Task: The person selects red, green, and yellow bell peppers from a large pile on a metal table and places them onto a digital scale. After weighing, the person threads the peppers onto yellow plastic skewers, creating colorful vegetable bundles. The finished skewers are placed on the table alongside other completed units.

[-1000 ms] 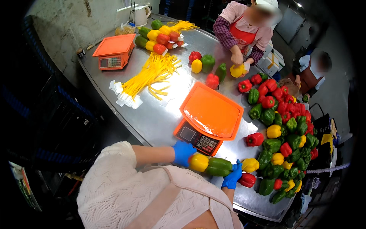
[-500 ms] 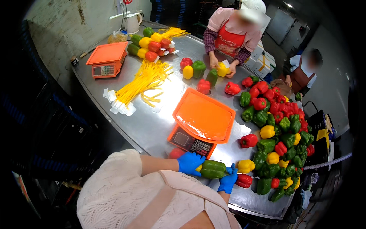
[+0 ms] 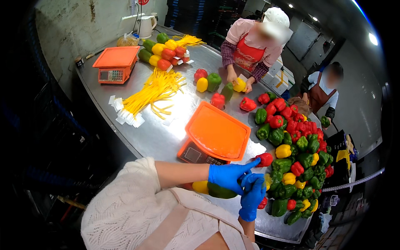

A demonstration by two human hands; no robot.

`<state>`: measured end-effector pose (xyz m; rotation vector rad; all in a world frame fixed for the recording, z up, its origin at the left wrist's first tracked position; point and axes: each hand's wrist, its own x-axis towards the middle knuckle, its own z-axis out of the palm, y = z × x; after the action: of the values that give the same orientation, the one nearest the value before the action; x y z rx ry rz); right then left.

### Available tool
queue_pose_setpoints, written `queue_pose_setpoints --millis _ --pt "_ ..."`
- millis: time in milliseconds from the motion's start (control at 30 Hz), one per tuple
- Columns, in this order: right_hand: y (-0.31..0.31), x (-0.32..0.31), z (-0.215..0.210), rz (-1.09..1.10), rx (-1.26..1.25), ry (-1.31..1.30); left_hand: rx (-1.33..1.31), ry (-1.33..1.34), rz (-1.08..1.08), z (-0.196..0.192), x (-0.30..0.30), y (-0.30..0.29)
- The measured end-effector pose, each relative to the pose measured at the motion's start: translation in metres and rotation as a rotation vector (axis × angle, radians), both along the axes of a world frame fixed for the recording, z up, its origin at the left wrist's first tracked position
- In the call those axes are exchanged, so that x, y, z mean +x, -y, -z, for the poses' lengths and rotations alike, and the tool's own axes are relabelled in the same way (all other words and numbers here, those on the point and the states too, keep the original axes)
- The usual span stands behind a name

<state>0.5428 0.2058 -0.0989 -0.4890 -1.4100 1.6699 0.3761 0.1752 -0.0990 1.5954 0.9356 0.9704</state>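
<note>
While both blue-gloved hands meet at the table's near edge, the left hand [image 3: 228, 176] curls its fingers over a green pepper [image 3: 221, 191] w/ a yellow pepper [image 3: 200, 186] touching it on the left. Just right, the right hand [image 3: 252, 196] is closed vs the green one's end; can't tell how firmly. Orange scale [image 3: 215, 136] sits just behind, pepper pile [image 3: 298, 162] further right.

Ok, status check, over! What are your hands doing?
Left hand and right hand, blue-gloved, meet over a green pepper. Yellow pepper beside it. Orange scale just beyond. Grip unclear.
</note>
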Motion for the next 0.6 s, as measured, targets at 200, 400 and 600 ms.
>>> queue_pose_setpoints --millis 200,400,600 --pt "-0.005 -0.004 -0.046 0.090 0.946 0.539 0.015 -0.100 0.140 -0.018 -0.016 0.006" --pt "-0.014 0.010 -0.050 -0.023 0.970 0.674 -0.148 0.142 0.247 0.002 -0.012 0.003" --pt "-0.010 0.021 -0.041 -0.054 -0.189 0.315 -0.056 0.155 0.025 -0.005 -0.023 0.011"
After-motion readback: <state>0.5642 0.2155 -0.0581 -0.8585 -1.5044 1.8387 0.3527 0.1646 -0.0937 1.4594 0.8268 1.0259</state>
